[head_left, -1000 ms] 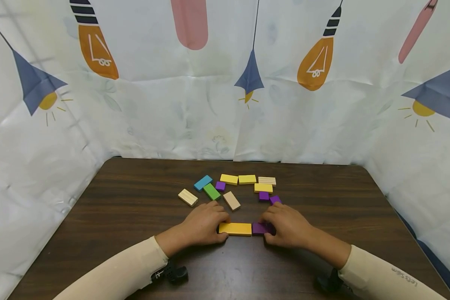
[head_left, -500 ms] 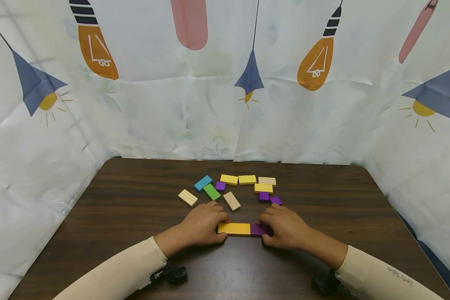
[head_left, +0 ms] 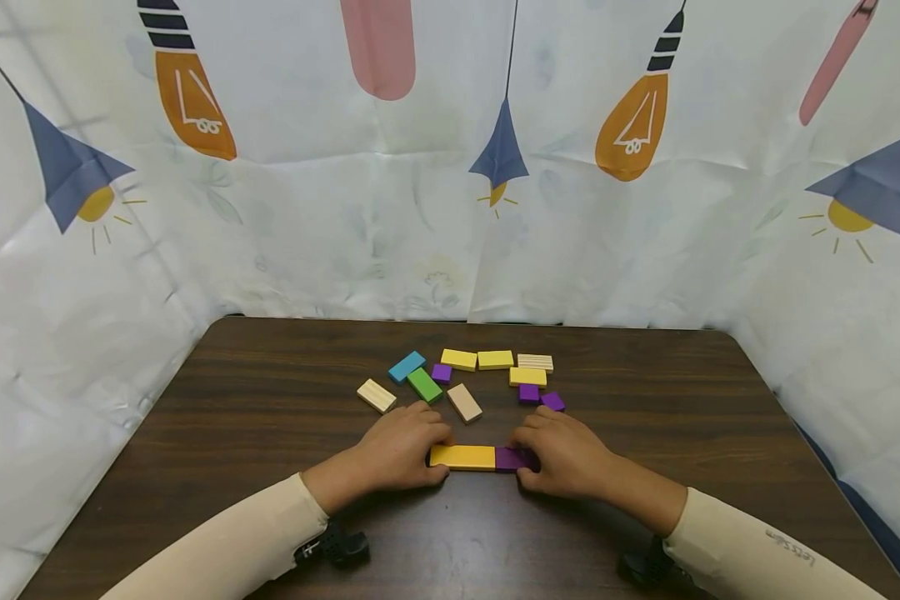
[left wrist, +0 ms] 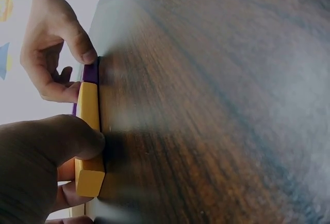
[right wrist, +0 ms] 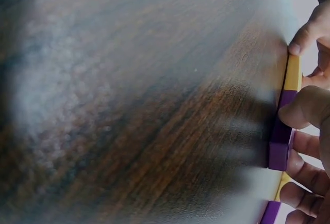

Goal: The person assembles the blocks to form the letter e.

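Observation:
A yellow block point(head_left: 462, 457) and a purple block point(head_left: 512, 459) lie end to end on the table, touching. My left hand point(head_left: 400, 447) pinches the yellow block near its left end, thumb on the near side and fingers on the far side. With thumb and fingers my right hand point(head_left: 567, 454) grips the purple block, covering its right end in the head view. In the left wrist view the yellow block point(left wrist: 89, 131) shows its bare end below the thumb. The right wrist view shows the purple block's point(right wrist: 279, 154) free end.
Behind the hands lie several loose blocks: a blue one point(head_left: 407, 367), a green one point(head_left: 423, 385), plain wooden ones point(head_left: 464, 402), yellow ones point(head_left: 495, 360) and small purple ones point(head_left: 528, 394). A printed white curtain point(head_left: 345, 233) hangs past the table's point(head_left: 270, 400) far edge.
Both hands have slid slightly left, carrying the yellow and purple blocks along the table together. The loose blocks behind have stayed in place.

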`<state>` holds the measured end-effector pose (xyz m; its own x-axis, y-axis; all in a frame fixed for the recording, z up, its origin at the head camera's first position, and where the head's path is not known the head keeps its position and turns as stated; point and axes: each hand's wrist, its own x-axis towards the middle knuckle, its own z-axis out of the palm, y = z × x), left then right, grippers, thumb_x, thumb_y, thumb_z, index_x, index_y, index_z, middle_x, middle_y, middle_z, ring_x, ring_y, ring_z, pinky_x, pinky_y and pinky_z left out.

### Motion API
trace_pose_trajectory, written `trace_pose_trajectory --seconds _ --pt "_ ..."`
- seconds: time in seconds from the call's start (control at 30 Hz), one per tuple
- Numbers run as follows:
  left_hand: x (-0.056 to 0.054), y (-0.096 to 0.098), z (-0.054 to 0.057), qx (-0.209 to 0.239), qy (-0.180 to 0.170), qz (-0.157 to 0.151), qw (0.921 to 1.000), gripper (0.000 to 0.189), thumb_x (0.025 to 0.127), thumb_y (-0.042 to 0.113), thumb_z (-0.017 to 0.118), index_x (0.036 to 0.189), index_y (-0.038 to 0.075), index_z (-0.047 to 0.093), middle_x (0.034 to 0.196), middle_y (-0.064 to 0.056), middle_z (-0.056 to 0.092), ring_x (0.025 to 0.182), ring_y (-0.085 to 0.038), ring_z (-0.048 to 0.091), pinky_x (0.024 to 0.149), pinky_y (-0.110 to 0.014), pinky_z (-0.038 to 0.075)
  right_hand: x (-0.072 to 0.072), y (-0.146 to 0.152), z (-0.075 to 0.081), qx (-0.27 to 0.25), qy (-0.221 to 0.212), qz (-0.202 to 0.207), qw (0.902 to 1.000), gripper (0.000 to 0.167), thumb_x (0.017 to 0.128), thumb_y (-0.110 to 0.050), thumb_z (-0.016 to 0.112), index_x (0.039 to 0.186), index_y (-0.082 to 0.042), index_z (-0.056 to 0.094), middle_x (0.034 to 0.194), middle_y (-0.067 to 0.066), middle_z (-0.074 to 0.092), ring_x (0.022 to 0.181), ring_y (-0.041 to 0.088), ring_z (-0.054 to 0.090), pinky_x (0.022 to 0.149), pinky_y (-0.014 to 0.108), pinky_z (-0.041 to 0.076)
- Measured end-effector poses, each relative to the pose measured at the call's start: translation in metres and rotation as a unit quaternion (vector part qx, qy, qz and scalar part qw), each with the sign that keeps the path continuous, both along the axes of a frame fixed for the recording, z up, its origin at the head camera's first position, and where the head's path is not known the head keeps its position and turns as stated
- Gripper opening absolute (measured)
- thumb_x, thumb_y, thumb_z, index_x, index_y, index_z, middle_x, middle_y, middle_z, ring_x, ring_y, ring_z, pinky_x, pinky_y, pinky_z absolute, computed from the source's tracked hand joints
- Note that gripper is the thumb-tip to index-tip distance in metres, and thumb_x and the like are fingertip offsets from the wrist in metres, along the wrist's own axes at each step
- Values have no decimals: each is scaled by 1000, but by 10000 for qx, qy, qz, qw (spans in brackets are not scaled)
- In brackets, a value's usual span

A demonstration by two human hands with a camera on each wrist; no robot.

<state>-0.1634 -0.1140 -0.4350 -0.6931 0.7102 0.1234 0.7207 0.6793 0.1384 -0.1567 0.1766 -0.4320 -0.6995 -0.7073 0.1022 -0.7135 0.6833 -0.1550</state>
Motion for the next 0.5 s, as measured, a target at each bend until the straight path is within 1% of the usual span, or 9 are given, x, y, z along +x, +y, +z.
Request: trace_pose_trajectory --seconds 0.17,0.3,0.4,0.43,0.5 --pt "-1 -1 -2 -37 -42 26 10000 26 82 42 81 97 22 74 90 9 62 85 -15 52 76 -35 48 -1 -1 1 35 -42 2 10000 29 81 -34 80 106 -19 75 93 -11 62 89 11 51 84 34 48" --pt "-1 -1 -2 -24 -72 25 10000 26 82 41 81 98 22 75 90 8 63 85 -15 52 76 -34 48 -3 0 2 25 -105 -21 9999 29 83 -38 80 106 -20 75 94 -11 63 90 11 51 81 34 48" --pt "0 -1 -1 -10 -95 24 10000 26 83 41 82 98 21 75 91 8 63 86 -15 52 76 -34 48 -6 1 6 12 -101 -116 9999 30 85 -41 79 105 -21 75 96 -11 65 91 11 52 81 33 49" --pt "0 -2 0 -5 -100 25 9999 26 83 41 82 98 21 75 91 8 63 86 -15 53 76 -34 48 -8 2 7 4 -100 -163 9998 30 85 -42 79 106 -20 75 98 -10 66 93 12 53 82 34 49" --pt "0 -2 0 -3 -114 26 9999 26 83 41 82 99 21 75 91 8 63 86 -15 53 77 -34 48 -12 4 11 -19 -57 -242 9997 32 86 -42 78 107 -19 75 101 -8 68 97 15 57 89 37 50"
